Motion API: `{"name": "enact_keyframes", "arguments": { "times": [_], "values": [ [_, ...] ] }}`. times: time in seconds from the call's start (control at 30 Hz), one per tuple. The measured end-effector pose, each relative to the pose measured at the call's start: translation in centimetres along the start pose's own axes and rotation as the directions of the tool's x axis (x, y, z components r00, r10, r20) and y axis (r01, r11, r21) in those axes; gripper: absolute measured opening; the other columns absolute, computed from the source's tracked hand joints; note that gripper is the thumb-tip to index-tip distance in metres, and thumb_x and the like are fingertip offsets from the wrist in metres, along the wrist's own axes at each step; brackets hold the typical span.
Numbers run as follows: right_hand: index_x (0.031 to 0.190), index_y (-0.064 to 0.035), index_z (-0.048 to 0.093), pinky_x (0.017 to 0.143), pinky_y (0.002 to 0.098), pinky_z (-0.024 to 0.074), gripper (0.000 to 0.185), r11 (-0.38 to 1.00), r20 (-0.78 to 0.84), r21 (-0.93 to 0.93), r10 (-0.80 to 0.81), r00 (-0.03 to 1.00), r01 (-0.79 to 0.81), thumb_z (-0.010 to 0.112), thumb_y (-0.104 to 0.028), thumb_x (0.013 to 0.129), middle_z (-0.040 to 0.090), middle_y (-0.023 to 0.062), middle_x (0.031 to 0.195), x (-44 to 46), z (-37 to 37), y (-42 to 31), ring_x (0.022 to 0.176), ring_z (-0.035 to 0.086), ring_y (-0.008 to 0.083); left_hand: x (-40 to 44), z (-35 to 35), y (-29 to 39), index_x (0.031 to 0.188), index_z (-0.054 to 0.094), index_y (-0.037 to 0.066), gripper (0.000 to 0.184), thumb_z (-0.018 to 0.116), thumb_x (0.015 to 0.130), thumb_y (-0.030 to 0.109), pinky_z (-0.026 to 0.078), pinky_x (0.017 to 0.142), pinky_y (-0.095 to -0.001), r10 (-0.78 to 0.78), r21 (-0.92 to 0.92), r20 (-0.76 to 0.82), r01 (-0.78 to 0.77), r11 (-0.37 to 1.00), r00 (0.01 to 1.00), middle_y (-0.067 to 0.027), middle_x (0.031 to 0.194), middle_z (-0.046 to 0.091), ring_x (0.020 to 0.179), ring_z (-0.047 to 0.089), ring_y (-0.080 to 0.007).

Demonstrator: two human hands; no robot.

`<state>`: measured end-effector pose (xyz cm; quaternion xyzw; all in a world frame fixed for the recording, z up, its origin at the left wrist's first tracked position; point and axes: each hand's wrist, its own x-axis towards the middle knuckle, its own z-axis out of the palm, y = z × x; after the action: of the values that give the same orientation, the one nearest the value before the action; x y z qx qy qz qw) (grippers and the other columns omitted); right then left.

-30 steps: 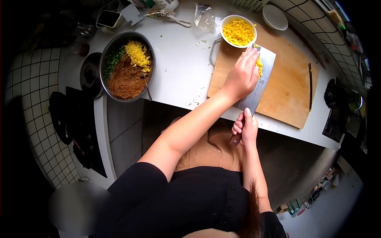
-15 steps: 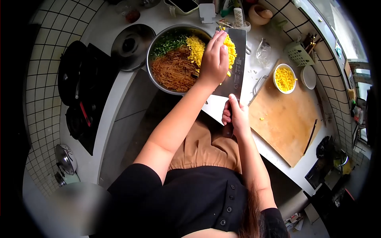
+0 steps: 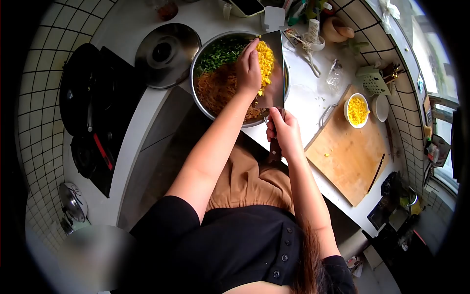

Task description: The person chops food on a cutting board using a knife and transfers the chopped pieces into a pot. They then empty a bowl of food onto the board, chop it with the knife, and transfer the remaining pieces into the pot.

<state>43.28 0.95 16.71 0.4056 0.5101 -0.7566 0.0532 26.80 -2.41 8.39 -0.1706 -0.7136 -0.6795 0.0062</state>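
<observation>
Clamped round the cleaver's handle, it's the right hand (image 3: 285, 130) holding the blade over the metal bowl!
Thumb along the top of the grip, fingers curled beneath, and the cleaver (image 3: 276, 78) sits across the bowl's right side; the left hand (image 3: 249, 68) is flat, gripping nothing, fingers straight, right up against the chopped yellow pieces (image 3: 265, 61) by the blade. Which pieces lie on the steel and which in the bowl, you can't quite tell! Inside the metal bowl (image 3: 196, 98), chopped greens (image 3: 218, 59) at the back, brown shreds (image 3: 218, 93) towards the front; a lid (image 3: 181, 51) just to its left. Over on the right, the cutting board (image 3: 347, 157), a white bowl (image 3: 348, 120) of yellow pieces at its far end, dark chopsticks (image 3: 376, 174) along its right edge!
</observation>
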Motion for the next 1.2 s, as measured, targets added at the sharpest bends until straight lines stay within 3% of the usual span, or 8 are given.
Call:
{"name": "enact_keyframes", "arguments": {
  "times": [0.3, 0.4, 0.67, 0.8, 0.93, 1.03, 1.07, 1.2],
  "values": [
    [0.082, -0.0023, 0.049, 0.046, 0.0239, 0.0377, 0.025, 0.966, -0.149, -0.25, -0.104, 0.983, 0.064, 0.053, -0.024, 0.095, 0.047, -0.0001, 0.064, -1.1, 0.1, 0.2, 0.05, 0.043, 0.0081, 0.5, -1.9, -0.6, 0.128, 0.049, -0.004, 0.042, 0.033, 0.096, 0.018, 0.03, 0.108, -0.0353, -0.017, 0.105, 0.02, 0.015, 0.994, 1.0, -0.019, 0.136, 0.046, 0.13, 0.04, -0.0305],
    [0.081, -0.0019, 0.051, 0.046, 0.0235, 0.037, 0.025, 0.932, -0.162, -0.348, -0.168, 0.972, 0.103, 0.053, -0.023, 0.096, 0.047, 0.0, 0.063, -1.7, -0.1, -0.1, 0.05, 0.043, 0.0075, 1.2, -1.7, 0.8, 0.133, 0.041, -0.004, 0.044, 0.038, 0.096, 0.021, 0.029, 0.109, -0.0412, 0.022, 0.141, 0.056, -0.03, 0.99, 0.998, -0.0244, 0.138, 0.041, 0.131, 0.035, -0.0367],
    [0.081, 0.0041, 0.055, 0.05, 0.0296, 0.0366, 0.03, 0.917, -0.197, -0.354, -0.264, 0.944, 0.182, 0.055, -0.024, 0.093, 0.049, 0.0061, 0.056, -2.7, 0.6, 0.8, 0.053, 0.041, 0.0112, 2.8, 0.8, -0.1, 0.136, 0.03, -0.002, 0.052, 0.051, 0.091, 0.011, 0.028, 0.109, -0.0435, 0.304, 0.293, 0.022, -0.297, 0.909, 0.952, -0.0245, 0.141, 0.032, 0.135, 0.028, -0.0404],
    [0.078, 0.0032, 0.053, 0.049, 0.0293, 0.0357, 0.03, 0.913, -0.253, -0.356, -0.301, 0.919, 0.201, 0.056, -0.023, 0.093, 0.048, 0.0052, 0.055, -2.7, 0.2, 1.3, 0.053, 0.04, 0.0107, 1.9, -1.7, -2.4, 0.128, 0.038, -0.002, 0.047, 0.054, 0.084, -0.003, 0.036, 0.103, -0.0428, 0.286, 0.418, 0.005, -0.262, 0.87, 0.958, -0.0211, 0.133, 0.04, 0.125, 0.04, -0.0379],
    [0.076, 0.0026, 0.053, 0.048, 0.0287, 0.0348, 0.031, 0.907, -0.274, -0.346, -0.342, 0.899, 0.24, 0.056, -0.023, 0.093, 0.046, 0.0041, 0.055, -2.9, -0.3, 0.9, 0.051, 0.039, 0.01, 2.0, -3.9, -0.4, 0.107, 0.059, 0.001, 0.018, 0.053, 0.091, 0.008, 0.048, 0.08, -0.0336, 0.194, 0.296, -0.053, -0.17, 0.94, 0.98, -0.0119, 0.097, 0.063, 0.09, 0.061, -0.0234],
    [0.076, 0.0032, 0.053, 0.048, 0.0292, 0.0352, 0.032, 0.931, -0.274, -0.313, -0.277, 0.921, 0.187, 0.057, -0.024, 0.093, 0.046, 0.0049, 0.054, -2.7, -0.3, 0.3, 0.051, 0.04, 0.0104, 1.9, -4.7, 0.3, 0.107, 0.059, 0.002, 0.019, 0.05, 0.094, 0.012, 0.047, 0.071, -0.0298, 0.079, 0.277, 0.01, -0.079, 0.958, 0.997, -0.0099, 0.086, 0.063, 0.076, 0.06, -0.0186],
    [0.076, 0.0034, 0.053, 0.048, 0.0295, 0.0354, 0.033, 0.939, -0.272, -0.307, -0.244, 0.931, 0.157, 0.058, -0.024, 0.092, 0.046, 0.0054, 0.054, -2.7, -0.2, 0.3, 0.05, 0.04, 0.0106, 2.2, -4.9, 0.2, 0.106, 0.059, 0.002, 0.019, 0.048, 0.095, 0.013, 0.048, 0.071, -0.0347, 0.116, 0.327, 0.029, -0.119, 0.937, 0.993, -0.0137, 0.085, 0.064, 0.078, 0.062, -0.0262],
    [0.076, 0.0036, 0.055, 0.048, 0.0313, 0.0363, 0.032, 0.813, -0.253, -0.545, -0.391, 0.885, 0.204, 0.06, -0.025, 0.091, 0.047, 0.0111, 0.053, -2.2, -0.9, 1.2, 0.048, 0.041, 0.0149, 1.5, -5.5, 1.5, 0.106, 0.059, 0.002, 0.02, 0.045, 0.096, 0.014, 0.048, 0.067, -0.0347, -0.028, 0.29, -0.04, 0.038, 0.956, 0.999, -0.0153, 0.089, 0.066, 0.076, 0.063, -0.0277]
  ]
}}
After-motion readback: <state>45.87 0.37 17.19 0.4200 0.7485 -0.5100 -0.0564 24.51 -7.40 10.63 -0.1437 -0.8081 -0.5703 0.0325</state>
